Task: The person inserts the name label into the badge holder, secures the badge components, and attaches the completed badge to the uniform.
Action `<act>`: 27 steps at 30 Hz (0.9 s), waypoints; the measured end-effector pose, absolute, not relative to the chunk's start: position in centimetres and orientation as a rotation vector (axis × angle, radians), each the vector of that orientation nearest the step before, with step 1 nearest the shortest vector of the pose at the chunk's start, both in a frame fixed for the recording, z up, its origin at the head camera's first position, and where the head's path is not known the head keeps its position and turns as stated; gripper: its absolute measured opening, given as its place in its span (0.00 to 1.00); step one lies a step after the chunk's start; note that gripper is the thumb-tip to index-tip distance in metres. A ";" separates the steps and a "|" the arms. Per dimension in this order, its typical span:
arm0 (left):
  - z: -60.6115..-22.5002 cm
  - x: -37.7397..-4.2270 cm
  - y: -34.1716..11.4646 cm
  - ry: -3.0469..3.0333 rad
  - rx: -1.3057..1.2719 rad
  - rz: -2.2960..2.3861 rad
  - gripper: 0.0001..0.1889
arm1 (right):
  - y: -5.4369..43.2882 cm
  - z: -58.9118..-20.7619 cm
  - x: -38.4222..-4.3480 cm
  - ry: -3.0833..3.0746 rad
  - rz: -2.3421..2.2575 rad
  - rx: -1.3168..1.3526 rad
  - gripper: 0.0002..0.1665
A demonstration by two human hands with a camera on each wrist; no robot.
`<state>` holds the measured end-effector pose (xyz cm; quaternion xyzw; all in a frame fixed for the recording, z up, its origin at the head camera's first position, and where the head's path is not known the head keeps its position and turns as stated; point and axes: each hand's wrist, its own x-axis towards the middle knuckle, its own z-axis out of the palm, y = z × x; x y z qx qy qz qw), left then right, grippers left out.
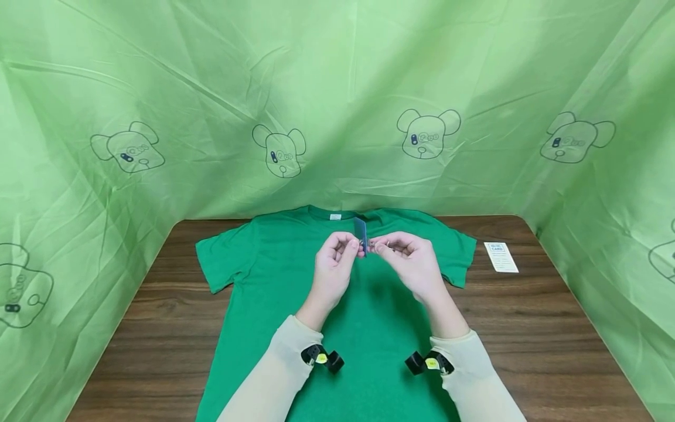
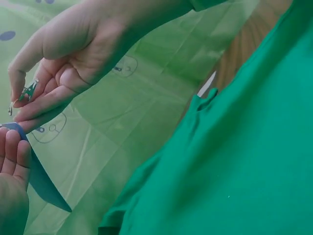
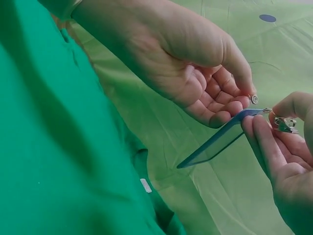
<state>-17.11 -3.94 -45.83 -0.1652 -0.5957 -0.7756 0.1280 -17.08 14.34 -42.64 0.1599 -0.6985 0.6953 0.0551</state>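
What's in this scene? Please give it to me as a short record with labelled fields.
Left hand: holds a blue card holder, thumb by a round metal stud
Right hand: pinches a silvery metal clip beside that holder
Below hands: green T-shirt, spread on the wooden tabletop
Beside shirt: white printed card, lying on the tabletop
Backdrop: green cloth printed with animal faces

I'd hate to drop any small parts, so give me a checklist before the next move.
1. Metal clip secured: ok, pinched by the right hand.
2. Blue holder supported: ok, between the right hand and left hand.
3. Holder's small strap fastened: cannot tell, details too small.
4. White card inside the holder: not ok, lying on the table.
5. Green shirt spread beneath the hands: ok.
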 end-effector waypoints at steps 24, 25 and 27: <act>-46.0 -17.2 -4.1 -1.891 -0.299 -2.025 0.07 | 13.9 -42.0 -16.8 -2.119 2.137 0.467 0.07; -46.0 -17.2 -4.1 -1.908 -0.291 -1.989 0.08 | 13.9 -42.0 -16.7 -2.119 2.136 0.467 0.07; -46.2 -17.3 -4.1 -1.937 -0.280 -1.923 0.08 | 13.8 -42.0 -16.7 -2.119 2.136 0.471 0.07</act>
